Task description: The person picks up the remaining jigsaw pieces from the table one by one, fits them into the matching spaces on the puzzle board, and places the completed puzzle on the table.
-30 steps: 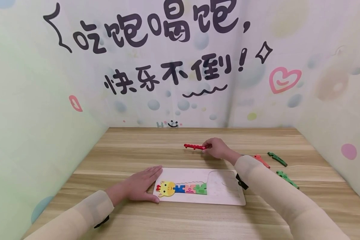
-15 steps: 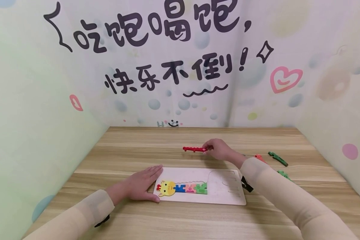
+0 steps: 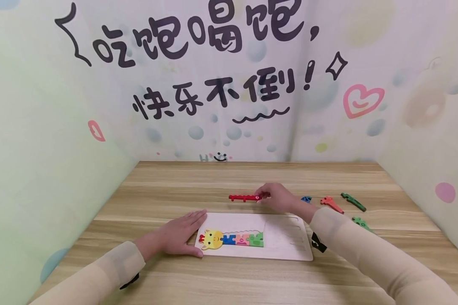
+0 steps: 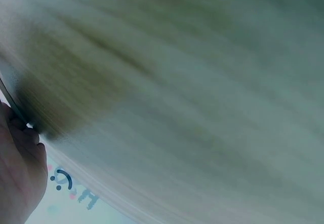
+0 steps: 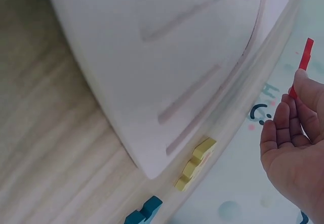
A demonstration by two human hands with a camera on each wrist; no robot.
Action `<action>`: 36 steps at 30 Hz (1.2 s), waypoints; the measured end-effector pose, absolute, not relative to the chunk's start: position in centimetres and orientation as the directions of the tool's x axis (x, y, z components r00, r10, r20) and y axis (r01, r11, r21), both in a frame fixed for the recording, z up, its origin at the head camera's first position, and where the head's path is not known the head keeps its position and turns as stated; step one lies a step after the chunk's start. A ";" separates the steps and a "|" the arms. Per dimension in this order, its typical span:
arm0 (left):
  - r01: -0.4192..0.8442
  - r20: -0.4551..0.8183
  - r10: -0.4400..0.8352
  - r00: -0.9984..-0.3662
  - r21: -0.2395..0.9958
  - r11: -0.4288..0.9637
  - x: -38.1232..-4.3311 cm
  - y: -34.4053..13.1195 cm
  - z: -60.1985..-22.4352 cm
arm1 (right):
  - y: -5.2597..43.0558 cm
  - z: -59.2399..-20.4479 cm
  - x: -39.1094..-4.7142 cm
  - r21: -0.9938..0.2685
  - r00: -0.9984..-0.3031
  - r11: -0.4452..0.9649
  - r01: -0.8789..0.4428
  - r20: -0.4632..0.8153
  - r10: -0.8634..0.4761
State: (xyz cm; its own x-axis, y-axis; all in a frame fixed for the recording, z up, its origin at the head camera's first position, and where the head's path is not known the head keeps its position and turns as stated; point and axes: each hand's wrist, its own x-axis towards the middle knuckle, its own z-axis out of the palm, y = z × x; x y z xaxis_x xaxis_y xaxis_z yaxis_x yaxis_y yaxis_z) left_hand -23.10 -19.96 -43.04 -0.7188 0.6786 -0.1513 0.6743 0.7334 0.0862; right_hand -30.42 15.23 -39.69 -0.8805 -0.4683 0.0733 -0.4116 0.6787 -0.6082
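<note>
My left hand (image 3: 179, 235) rests against the left end of the pale wooden puzzle board (image 3: 233, 220), fingers straight and thumb spread along its near corner. Only part of that hand (image 4: 20, 168) shows in the left wrist view. Set in the board are a yellow giraffe head (image 3: 212, 239) and blue (image 3: 229, 240), pink (image 3: 242, 240) and green (image 3: 257, 239) neck pieces. Just beyond the board's far edge, my right hand (image 3: 276, 198) pinches a long red puzzle piece (image 3: 243, 197) by its right end. The right wrist view shows this red piece (image 5: 306, 59) between thumb and fingers.
To the right lie loose puzzle pieces: blue (image 3: 306, 199), orange (image 3: 331, 204), dark green (image 3: 353, 202) and light green (image 3: 361, 223). In the right wrist view, a yellow piece (image 5: 196, 164) and a teal piece (image 5: 144, 212) lie by the board's corner. Printed cloth walls surround the wooden table (image 3: 175, 279).
My right hand has come nearer to the board and slightly left, carrying the red puzzle piece. The left hand and the board have stayed in place.
</note>
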 end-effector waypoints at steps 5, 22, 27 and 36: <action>0.674 -0.157 0.677 -0.719 0.081 0.735 -23.0 -19.9 -43.1 | 15.0 -40.0 -29.6 -0.630 -0.877 0.662 -0.405 0.063 -0.476; 0.691 -0.147 0.687 -0.712 0.031 0.722 -23.0 -19.9 -42.9 | 14.9 -40.4 -27.4 -0.658 -0.818 0.588 -0.471 0.075 -0.571; 0.705 -0.143 0.697 -0.703 -0.011 0.709 -23.0 -19.9 -42.9 | 14.8 -40.4 -27.0 -0.659 -0.816 0.585 -0.473 0.079 -0.572; 0.720 -0.127 0.710 -0.693 -0.068 0.691 -23.0 -19.9 -42.9 | 14.7 -40.5 -26.0 -0.671 -0.796 0.558 -0.488 0.080 -0.600</action>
